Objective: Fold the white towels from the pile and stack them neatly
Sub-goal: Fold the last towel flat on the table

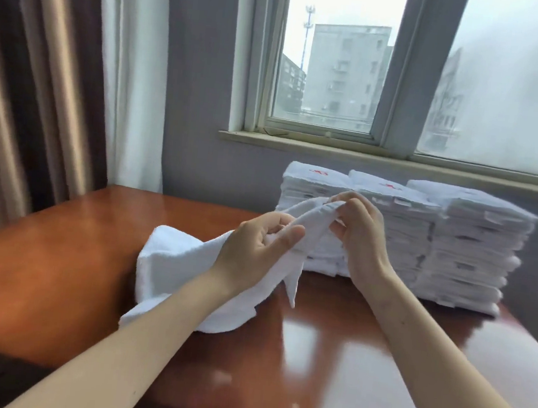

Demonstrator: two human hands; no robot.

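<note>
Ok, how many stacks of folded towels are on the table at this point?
3, in a row below the window: left stack, partly behind the held towel; middle stack; right stack. Any behind them would be hidden.

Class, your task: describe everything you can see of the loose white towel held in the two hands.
The white towel is a soft, fuzzy, terry-looking cloth, unfolded and rumpled. Its upper edge is raised off the table: the left hand grips it and the right hand pinches the hem higher up. One corner hangs free below the hands. The lower bulk sags in folds onto the glossy brown table, in front of the stacks of folded towels.
</note>
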